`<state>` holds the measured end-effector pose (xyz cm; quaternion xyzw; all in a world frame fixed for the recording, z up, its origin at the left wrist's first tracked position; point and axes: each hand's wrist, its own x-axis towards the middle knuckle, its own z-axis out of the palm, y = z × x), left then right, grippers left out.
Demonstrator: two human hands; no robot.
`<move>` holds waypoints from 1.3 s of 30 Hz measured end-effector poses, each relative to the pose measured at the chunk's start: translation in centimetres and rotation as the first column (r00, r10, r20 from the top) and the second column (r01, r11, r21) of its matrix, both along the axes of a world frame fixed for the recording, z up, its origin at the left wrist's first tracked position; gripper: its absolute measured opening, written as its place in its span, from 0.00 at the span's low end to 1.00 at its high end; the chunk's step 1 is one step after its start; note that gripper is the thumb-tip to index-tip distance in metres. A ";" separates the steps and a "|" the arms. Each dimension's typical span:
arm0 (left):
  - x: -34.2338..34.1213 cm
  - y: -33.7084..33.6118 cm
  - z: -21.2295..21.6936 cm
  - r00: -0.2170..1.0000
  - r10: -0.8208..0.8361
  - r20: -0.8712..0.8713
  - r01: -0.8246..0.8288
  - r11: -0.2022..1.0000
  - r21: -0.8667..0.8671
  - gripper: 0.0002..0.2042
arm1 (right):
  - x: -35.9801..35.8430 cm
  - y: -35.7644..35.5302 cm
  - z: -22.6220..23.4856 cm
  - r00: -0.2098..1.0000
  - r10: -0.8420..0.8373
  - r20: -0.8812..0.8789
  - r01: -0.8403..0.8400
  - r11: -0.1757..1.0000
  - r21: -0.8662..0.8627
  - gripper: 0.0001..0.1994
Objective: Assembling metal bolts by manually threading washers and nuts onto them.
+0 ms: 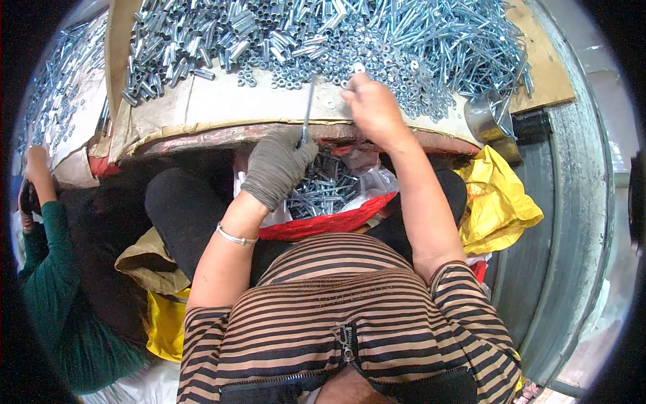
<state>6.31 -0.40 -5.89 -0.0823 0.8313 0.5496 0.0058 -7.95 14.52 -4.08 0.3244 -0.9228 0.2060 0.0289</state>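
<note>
My left hand (276, 165), in a grey work glove, grips a long silver bolt (308, 111) that points up toward the table edge. My bare right hand (371, 108) reaches onto the cardboard-covered table (222, 104) and pinches a small silver washer (359, 68) at its fingertips, just right of the bolt's top end. Loose washers and nuts (377, 57) lie in a heap around that hand. Below my hands, in my lap, an open plastic bag with a red rim (316, 225) holds several assembled bolts (323, 188).
Piles of metal sleeves (195, 40) and long bolts (457, 34) cover the table's far side. A metal tin (488, 118) stands at the right edge. Yellow bags (498, 202) lie on my right. Another person in a green sleeve (50, 269) works at left.
</note>
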 end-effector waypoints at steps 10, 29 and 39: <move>0.9 1.4 1.0 0.990 -0.117 0.085 0.144 0.812 -0.566 0.14 | 3.3 3.4 4.8 0.729 0.330 0.600 0.147 0.780 -0.608 0.08; 0.8 0.0 0.8 0.986 0.037 -0.160 -0.048 0.996 -0.070 0.11 | -1.6 -3.3 1.9 0.839 0.363 0.404 -0.100 0.835 -0.541 0.11; 0.3 -0.8 -0.4 0.995 0.083 -0.057 -0.077 0.993 0.093 0.10 | -0.8 -5.9 -1.6 0.987 0.049 -0.154 -0.051 0.999 -0.005 0.10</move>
